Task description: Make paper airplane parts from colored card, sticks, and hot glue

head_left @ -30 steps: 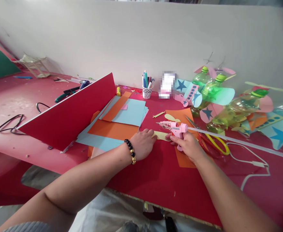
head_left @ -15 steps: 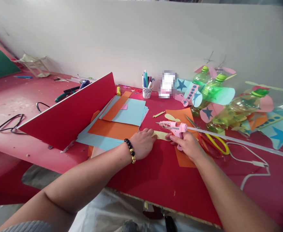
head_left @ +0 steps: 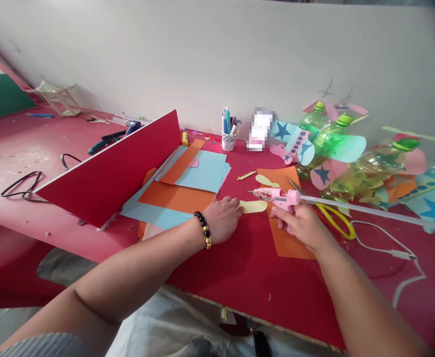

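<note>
My right hand (head_left: 304,225) is wrapped round the grip of a pink hot glue gun (head_left: 282,197). The gun's nozzle points left, and a long clear glue stick (head_left: 354,210) sticks out of its back. On the red table, my left hand (head_left: 223,218), with a black and gold beaded bracelet at the wrist, has its curled fingers on the left end of a pale yellow paper cutout (head_left: 255,206). The fingers cover that end. A second yellow cutout (head_left: 265,181) lies behind the nozzle on an orange sheet (head_left: 294,243).
Blue and orange paper sheets (head_left: 180,198) lie left of my hands beside an upright red board (head_left: 117,168). Behind are a pen cup (head_left: 229,141) and a blurred-out phone (head_left: 260,131). Yellow-handled scissors (head_left: 336,220), a white cable (head_left: 401,254) and decorated plastic bottles (head_left: 373,166) stand or lie at right.
My right hand has moved right with the glue gun, away from the yellow cutout's right end, which is now uncovered. My left hand stays on the cutout. The view has shifted slightly.
</note>
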Demonstrator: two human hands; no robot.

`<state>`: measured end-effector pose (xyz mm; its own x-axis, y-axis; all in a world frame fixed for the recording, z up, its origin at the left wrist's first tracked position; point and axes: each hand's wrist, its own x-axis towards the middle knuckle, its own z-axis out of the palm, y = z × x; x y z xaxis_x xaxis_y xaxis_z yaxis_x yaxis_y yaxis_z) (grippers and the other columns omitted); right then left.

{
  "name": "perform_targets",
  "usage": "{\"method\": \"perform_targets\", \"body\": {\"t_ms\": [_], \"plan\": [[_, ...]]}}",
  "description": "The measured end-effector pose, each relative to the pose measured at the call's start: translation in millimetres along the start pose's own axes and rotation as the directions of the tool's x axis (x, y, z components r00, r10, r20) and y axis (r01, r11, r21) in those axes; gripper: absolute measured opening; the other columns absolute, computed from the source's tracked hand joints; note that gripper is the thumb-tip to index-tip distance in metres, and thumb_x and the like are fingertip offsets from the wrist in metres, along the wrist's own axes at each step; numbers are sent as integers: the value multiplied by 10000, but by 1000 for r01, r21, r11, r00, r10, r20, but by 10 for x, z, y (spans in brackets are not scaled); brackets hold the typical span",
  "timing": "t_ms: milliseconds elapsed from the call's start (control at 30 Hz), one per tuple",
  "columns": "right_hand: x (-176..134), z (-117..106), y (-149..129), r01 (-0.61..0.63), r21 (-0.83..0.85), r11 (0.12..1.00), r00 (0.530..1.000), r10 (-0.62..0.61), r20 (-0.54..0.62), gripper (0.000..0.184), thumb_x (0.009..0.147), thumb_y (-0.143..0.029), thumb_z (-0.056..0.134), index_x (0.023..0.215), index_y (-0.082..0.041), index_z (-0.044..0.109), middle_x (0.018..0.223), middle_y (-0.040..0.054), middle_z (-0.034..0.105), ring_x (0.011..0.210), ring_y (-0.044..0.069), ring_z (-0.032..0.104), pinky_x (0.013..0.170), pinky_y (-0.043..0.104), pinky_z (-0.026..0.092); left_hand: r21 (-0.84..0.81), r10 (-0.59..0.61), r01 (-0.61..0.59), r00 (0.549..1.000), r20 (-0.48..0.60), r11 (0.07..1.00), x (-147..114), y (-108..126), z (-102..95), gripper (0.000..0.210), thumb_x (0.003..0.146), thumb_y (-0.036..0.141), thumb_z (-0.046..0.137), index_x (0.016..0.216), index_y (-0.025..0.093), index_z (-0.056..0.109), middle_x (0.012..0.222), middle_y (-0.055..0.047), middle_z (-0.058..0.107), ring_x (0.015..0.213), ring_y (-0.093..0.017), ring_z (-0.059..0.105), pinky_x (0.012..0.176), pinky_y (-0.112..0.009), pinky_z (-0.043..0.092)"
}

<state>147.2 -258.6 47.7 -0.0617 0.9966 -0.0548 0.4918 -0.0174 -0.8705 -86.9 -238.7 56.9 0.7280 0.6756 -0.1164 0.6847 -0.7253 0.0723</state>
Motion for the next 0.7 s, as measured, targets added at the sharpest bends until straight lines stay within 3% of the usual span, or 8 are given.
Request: {"method": "perform_targets", "body": {"t_ms": [233,700], "plan": [[-75,-41,8,-77,-147,986,997,80,17,357,793,-555,558,803,-199,585,542,-9,571,500,154,559,464,250,415,5,6,-6,1000,16,1000,-18,24,-42,468,863,150,381,1325,186,447,1068,-121,519,956,-222,466,794,-321,422],[-66,-5,17,-81,-237,968,996,90,27,349,797,-550,537,675,-223,546,486,-4,571,469,174,567,492,283,431,12,-8,8,1000,6,1000,-29,31,-25,478,873,166,354,1338,210,455,1074,-128,512,929,-243,463,696,-329,423]]}}
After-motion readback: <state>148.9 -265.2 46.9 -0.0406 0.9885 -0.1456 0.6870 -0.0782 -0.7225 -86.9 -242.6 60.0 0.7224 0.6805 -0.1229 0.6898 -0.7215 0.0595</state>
